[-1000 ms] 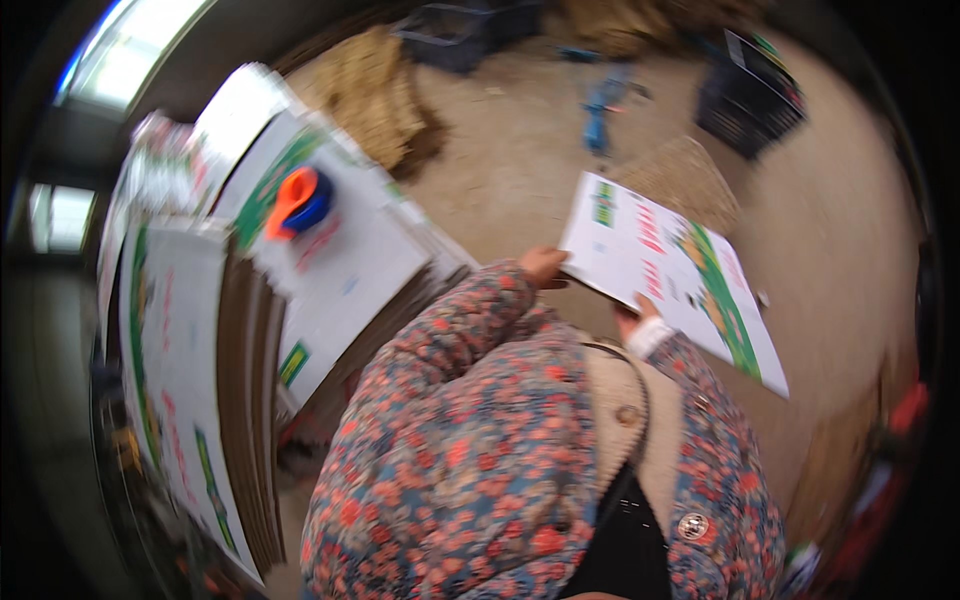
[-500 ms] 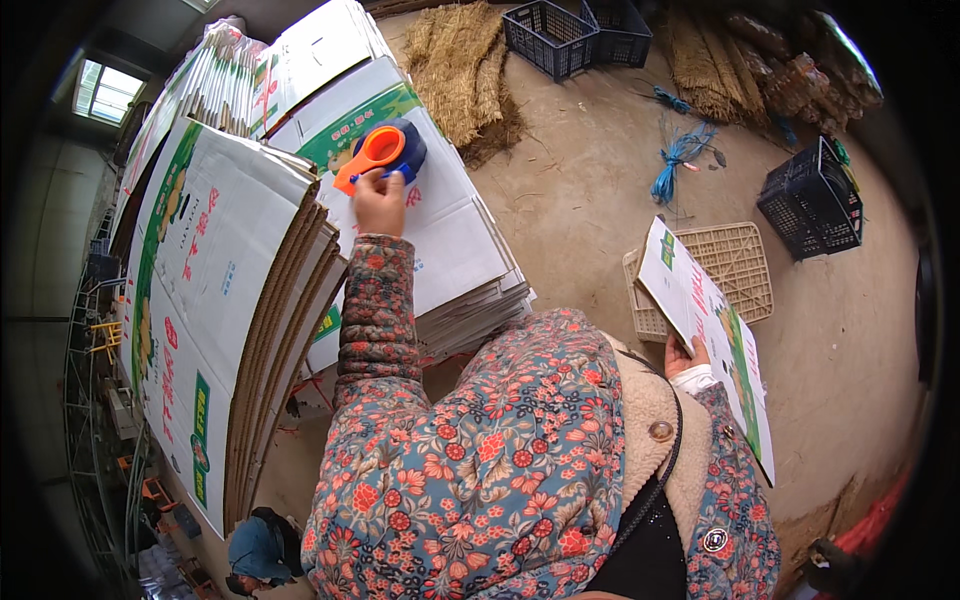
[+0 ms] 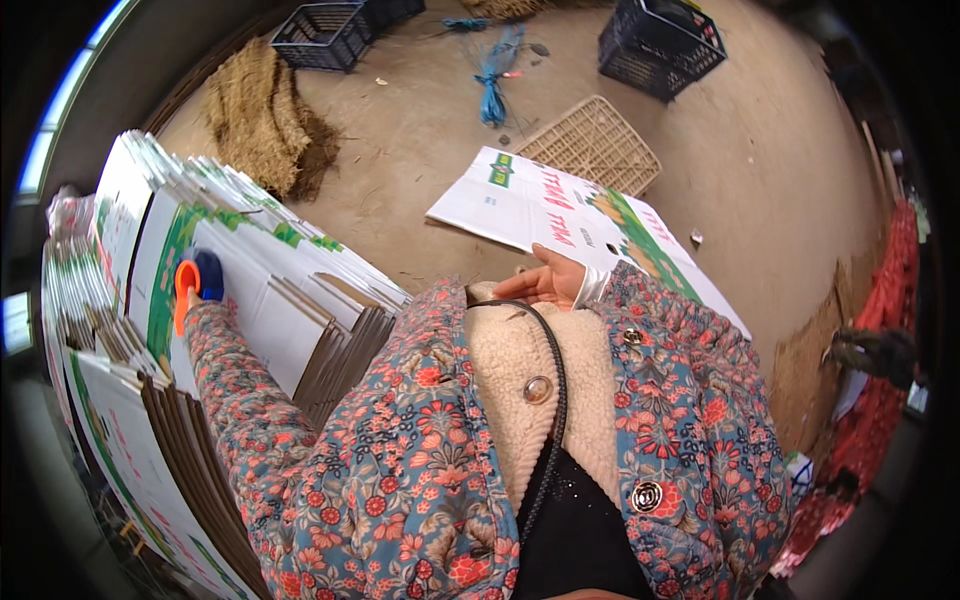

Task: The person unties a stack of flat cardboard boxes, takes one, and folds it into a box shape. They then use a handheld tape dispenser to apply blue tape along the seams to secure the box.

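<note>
My left hand (image 3: pixel 191 298) grips an orange tape dispenser (image 3: pixel 187 280) with a dark blue round part, held over a stack of flattened white cartons; my fingers are partly hidden. My right hand (image 3: pixel 548 280) is open, fingers stretched out, in front of my chest. Just beyond it, a flattened white carton (image 3: pixel 535 200) with green and red print slants to the right. Its far edge overlaps a beige plastic crate (image 3: pixel 598 140). Whether my right thumb touches the carton I cannot tell.
Stacked flattened cartons (image 3: pixel 270 265) fill the left side, more standing at the lower left (image 3: pixel 130 430). Beyond lie straw matting (image 3: pixel 262 120), blue twine (image 3: pixel 492 90) and dark plastic crates (image 3: pixel 325 38), (image 3: pixel 660 50). Red sheeting (image 3: pixel 885 310) hangs at the right.
The view has swung to the right. My right hand has let go of the carton, which now slants lower beyond it. The tape dispenser stays in my left hand over the stack.
</note>
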The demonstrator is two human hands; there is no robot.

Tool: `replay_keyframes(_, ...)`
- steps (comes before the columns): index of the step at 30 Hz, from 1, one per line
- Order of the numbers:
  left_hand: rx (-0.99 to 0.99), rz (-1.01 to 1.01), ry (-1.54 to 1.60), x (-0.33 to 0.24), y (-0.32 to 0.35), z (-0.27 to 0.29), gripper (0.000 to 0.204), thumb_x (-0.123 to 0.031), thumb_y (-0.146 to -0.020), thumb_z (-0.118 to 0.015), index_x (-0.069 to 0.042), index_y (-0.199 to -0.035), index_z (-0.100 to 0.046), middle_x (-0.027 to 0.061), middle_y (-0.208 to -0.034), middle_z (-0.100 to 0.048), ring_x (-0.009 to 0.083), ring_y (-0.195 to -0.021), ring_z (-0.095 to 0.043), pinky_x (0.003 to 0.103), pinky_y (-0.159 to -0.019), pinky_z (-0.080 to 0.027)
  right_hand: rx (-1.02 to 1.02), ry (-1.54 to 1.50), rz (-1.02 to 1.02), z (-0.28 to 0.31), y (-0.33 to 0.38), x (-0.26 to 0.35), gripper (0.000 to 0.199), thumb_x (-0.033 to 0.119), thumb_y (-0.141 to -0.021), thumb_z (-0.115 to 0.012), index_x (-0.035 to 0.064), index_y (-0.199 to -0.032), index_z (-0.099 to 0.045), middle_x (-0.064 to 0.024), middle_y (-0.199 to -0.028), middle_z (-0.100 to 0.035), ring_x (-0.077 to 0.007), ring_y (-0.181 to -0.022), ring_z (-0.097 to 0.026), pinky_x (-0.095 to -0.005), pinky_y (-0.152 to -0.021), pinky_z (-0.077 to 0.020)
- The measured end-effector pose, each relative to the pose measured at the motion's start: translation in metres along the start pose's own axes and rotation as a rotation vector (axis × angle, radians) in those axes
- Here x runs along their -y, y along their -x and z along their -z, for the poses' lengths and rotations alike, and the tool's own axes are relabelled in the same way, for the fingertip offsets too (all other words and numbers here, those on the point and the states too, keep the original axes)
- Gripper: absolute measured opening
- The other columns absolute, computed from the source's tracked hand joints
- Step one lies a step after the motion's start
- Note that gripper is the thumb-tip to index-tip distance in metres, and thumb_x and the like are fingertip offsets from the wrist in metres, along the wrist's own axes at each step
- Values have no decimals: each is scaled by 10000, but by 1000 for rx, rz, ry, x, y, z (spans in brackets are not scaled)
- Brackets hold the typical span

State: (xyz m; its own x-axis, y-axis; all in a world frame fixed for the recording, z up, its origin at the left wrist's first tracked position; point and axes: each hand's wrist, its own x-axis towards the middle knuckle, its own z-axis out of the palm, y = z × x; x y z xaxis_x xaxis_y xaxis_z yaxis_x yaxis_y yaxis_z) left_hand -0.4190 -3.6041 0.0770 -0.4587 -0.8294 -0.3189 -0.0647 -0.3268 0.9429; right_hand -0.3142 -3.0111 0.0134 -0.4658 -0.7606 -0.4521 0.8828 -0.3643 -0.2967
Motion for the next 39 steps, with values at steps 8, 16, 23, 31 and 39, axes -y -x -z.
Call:
replay_keyframes(8,-44,-268,-486,-6,-45,37,617,-396,-767,-661,-3,-1216,-503,119,-1071,-614,231,-933,-592,385,-796,-475,-147,745,408,-7,18,25,400,336,-967,-437,17,-1148,-598,-89,-1034,-649,-157,-940,-604,-293,-843,-480)
replay_keyframes(16,722,-950,-701,25,103,-49,398,-173,-767,-642,55,-1085,-569,147,-984,-642,203,-858,-616,325,-765,-499,-225,835,576,-22,-1,77,532,306,-900,-580,-14,-1301,-437,-157,-1186,-564,-195,-1044,-557,-300,-874,-470)
replay_keyframes(23,1003,-1606,-735,36,309,-139,587,-115,-647,-664,-18,-1205,-506,177,-1133,-593,346,-981,-595,387,-791,-515,19,912,730,-69,-23,82,791,115,-696,-786,-24,-1325,-326,-171,-1188,-530,-219,-1127,-517,-347,-902,-483)
replay_keyframes(31,1262,-1468,-704,3,325,-143,693,-120,-620,-714,-6,-1260,-473,194,-1238,-526,353,-1106,-525,384,-928,-435,-17,1115,802,-83,-10,94,634,122,-676,-807,10,-1199,-465,-104,-1039,-610,-157,-962,-596,-308,-791,-537)
replay_keyframes(39,1697,27,-307,-4,292,-143,688,-444,-658,-801,48,-1085,-579,67,-1034,-635,149,-941,-595,289,-850,-461,221,1264,796,-110,3,138,765,85,-660,-797,30,-1311,-400,-110,-1147,-591,-187,-1024,-587,-350,-850,-507)
